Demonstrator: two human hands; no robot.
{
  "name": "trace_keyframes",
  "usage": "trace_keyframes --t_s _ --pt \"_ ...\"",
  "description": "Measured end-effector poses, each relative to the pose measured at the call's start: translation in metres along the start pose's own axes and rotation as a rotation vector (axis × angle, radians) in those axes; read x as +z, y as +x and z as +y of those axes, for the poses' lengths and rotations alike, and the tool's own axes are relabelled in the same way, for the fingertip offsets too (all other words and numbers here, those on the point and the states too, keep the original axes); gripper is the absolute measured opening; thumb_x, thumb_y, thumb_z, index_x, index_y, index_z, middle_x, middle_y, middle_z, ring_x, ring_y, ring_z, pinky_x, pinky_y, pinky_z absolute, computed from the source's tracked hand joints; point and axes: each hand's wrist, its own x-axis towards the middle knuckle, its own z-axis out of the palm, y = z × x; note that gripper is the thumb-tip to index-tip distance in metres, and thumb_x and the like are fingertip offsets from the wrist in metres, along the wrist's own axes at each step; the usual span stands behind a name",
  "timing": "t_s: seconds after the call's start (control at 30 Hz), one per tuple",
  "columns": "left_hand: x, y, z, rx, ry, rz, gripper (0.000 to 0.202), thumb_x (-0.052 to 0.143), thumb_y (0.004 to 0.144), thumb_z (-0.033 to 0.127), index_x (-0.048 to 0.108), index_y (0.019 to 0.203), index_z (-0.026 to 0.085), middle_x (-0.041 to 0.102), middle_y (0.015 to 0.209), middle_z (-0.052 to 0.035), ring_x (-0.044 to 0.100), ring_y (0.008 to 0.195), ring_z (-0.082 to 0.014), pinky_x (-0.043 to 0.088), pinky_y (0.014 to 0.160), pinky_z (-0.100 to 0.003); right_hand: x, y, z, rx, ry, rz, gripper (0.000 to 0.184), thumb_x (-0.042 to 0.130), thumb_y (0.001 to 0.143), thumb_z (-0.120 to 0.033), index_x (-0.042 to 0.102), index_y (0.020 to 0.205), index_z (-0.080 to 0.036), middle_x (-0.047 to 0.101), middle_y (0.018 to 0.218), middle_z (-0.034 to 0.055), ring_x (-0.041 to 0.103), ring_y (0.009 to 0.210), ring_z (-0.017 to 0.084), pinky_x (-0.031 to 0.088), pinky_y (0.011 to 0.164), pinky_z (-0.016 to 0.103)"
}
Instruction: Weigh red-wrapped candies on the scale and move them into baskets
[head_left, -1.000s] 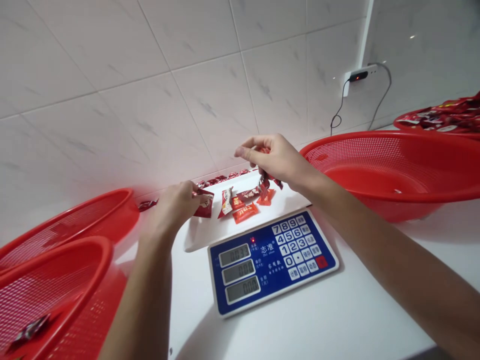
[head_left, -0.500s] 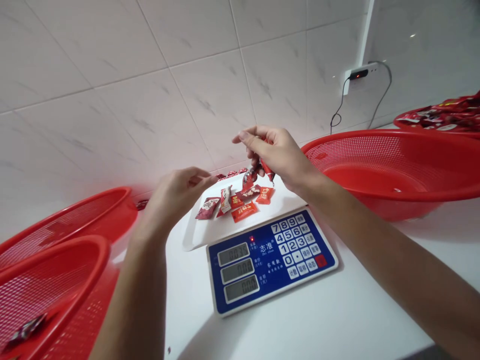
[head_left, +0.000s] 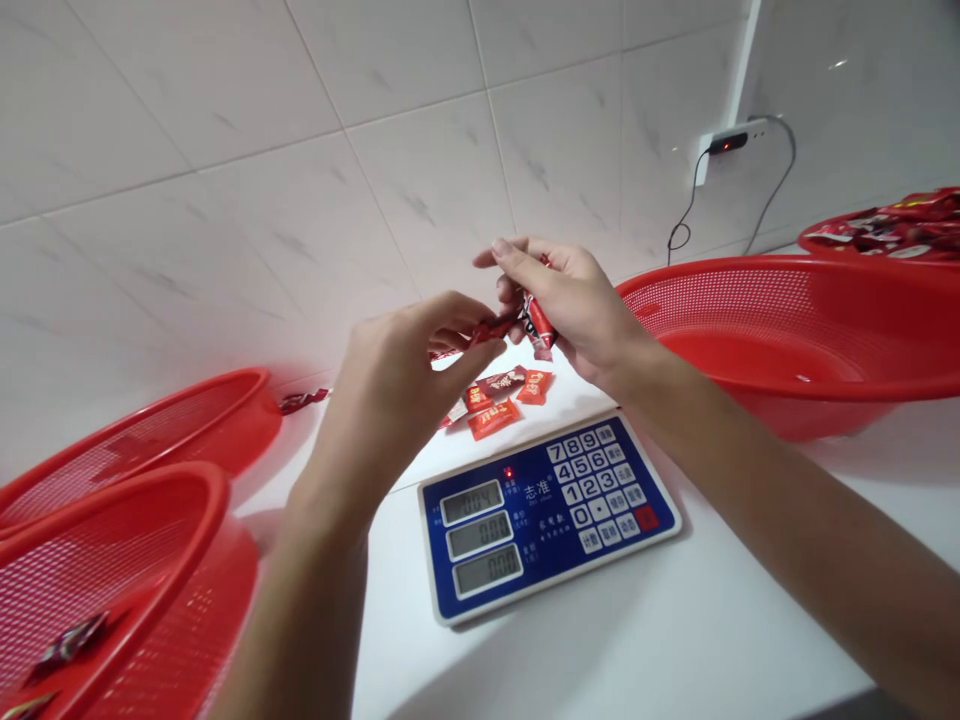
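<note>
A white tiled wall (head_left: 420, 140) rises behind a white counter (head_left: 750, 620). Red plastic mesh baskets stand on both sides: two at the left, a large one (head_left: 780, 330) at the right, and beyond it another (head_left: 877, 245) heaped with wrapped candies. A blue-faced digital scale (head_left: 547, 515) sits centrally, with a white tray (head_left: 577, 395) behind its display, partly hidden by the hands.

The right hand (head_left: 562, 310) is raised above the tray, its fingers closed narrowly on a red wrapped candy (head_left: 540, 328). The left hand (head_left: 394, 375) reaches toward it, its fingers pinching a slim dark red candy (head_left: 491, 329); the two pieces sit close together. Several more candies (head_left: 493, 418) lie on the tray. These glossy, crinkly packets look light and soft, but slippery, so a fingertip pinch across the body or a twisted end would probably hold best.
</note>
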Motion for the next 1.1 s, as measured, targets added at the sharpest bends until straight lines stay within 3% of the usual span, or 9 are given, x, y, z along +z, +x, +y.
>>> trace_keyframes --t_s 0.17,0.3,0.4,0.57,0.67,0.83,0.93,1.1 --pt "0.006 0.005 -0.020 -0.175 0.227 0.087 0.013 0.068 0.085 0.031 0.074 0.096 0.025 0.078 0.092 -0.0042 0.072 0.082 -0.0233 0.054 0.075 -0.035 -0.004 0.007 0.008 -0.025 -0.035 0.073 0.021 0.060 0.098 -0.036 0.063 0.088 -0.018 0.052 0.076 -0.0005 0.053 0.068 0.009 0.051 0.065 0.020" --pt "0.019 0.007 -0.045 -0.310 0.175 0.026 0.007 0.067 0.080 0.025 0.073 0.082 0.022 0.078 0.084 -0.0067 0.072 0.081 -0.0255 0.054 0.076 -0.036 -0.011 0.012 0.015 0.024 -0.090 0.088 0.031 0.065 0.092 -0.050 0.059 0.092 -0.020 0.046 0.069 -0.0025 0.048 0.060 0.011 0.046 0.057 0.024" --pt "0.027 0.008 -0.052 -0.336 0.129 0.014 0.009 0.063 0.077 0.018 0.070 0.071 0.021 0.077 0.077 -0.0048 0.072 0.076 -0.0237 0.055 0.071 -0.033 -0.011 0.014 0.016 0.060 -0.080 0.072 0.026 0.056 0.095 -0.047 0.055 0.093 -0.021 0.045 0.069 -0.0024 0.048 0.060 0.012 0.043 0.056 0.024" --pt "0.016 0.009 -0.036 -0.322 0.032 0.084 0.008 0.068 0.077 0.022 0.073 0.083 0.022 0.077 0.083 -0.0022 0.072 0.081 -0.0208 0.057 0.077 -0.032 -0.006 0.011 0.009 0.102 0.030 0.102 0.005 0.045 0.089 -0.017 0.050 0.091 -0.019 0.041 0.071 -0.0028 0.042 0.059 0.010 0.040 0.057 0.023" --pt "0.003 0.006 -0.017 -0.259 -0.229 0.119 0.014 0.071 0.084 0.034 0.075 0.088 0.021 0.078 0.088 -0.0036 0.073 0.083 -0.0198 0.059 0.080 -0.032 0.001 0.004 0.000 0.093 0.104 0.042 0.019 0.046 0.082 -0.007 0.050 0.098 -0.017 0.045 0.073 -0.0027 0.050 0.064 0.010 0.044 0.062 0.024" --pt "-0.005 0.001 0.005 -0.200 -0.448 0.058 0.026 0.076 0.084 0.041 0.072 0.099 0.020 0.078 0.087 -0.0040 0.075 0.082 -0.0196 0.062 0.075 -0.031 0.012 -0.010 -0.015 0.053 0.156 -0.064 0.021 0.052 0.085 -0.006 0.050 0.102 -0.018 0.056 0.085 -0.0015 0.062 0.078 0.012 0.052 0.072 0.026" --pt "-0.007 0.000 0.007 -0.195 -0.455 0.111 0.030 0.083 0.077 0.039 0.070 0.096 0.019 0.078 0.086 -0.0023 0.075 0.081 -0.0186 0.061 0.073 -0.027 0.013 -0.014 -0.015 -0.014 0.138 -0.092 0.024 0.059 0.086 -0.008 0.051 0.106 -0.020 0.058 0.087 -0.0021 0.065 0.082 0.013 0.054 0.073 0.026" --pt "-0.009 -0.001 0.005 -0.172 -0.453 0.082 0.023 0.079 0.081 0.034 0.071 0.094 0.017 0.078 0.090 -0.0027 0.076 0.083 -0.0184 0.062 0.073 -0.025 0.006 -0.013 -0.009 -0.116 0.050 -0.106 0.047 0.076 0.078 -0.014 0.052 0.117 -0.026 0.060 0.084 -0.0034 0.067 0.084 0.015 0.057 0.075 0.028"
